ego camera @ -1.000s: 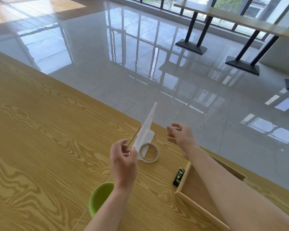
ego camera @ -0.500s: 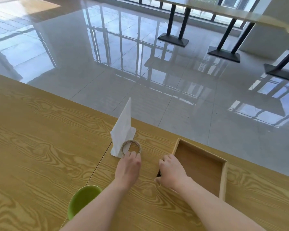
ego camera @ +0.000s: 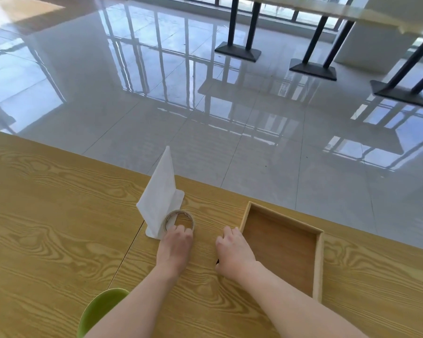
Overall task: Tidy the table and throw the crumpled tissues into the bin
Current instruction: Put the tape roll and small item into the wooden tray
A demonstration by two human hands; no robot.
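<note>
nearest the camera a green bowl (ego camera: 100,311) sits at the bottom edge on the wooden worktop (ego camera: 59,240), left of both forearms. a second ago both hands hung raised and loose above the worktop; now they are down on it. the left hand (ego camera: 175,245) has its fingers curled onto the near rim of the tape roll (ego camera: 180,219), grasping it as far as can be seen. the right hand (ego camera: 235,250) is clenched over a small dark item (ego camera: 217,261), of which only a sliver shows at the heel. this looks like loose things being gathered first. no crumpled tissue and no bin is in view, so that part seems not yet begun

the tape roll touches the base of the white napkin stand (ego camera: 160,193), which a careless lift could tip. the wooden tray (ego camera: 319,264) lies open just beside the right hand, and its low wall must be cleared. stand and tray sit near the worktop's far edge, with glossy floor (ego camera: 205,118) beyond
</note>
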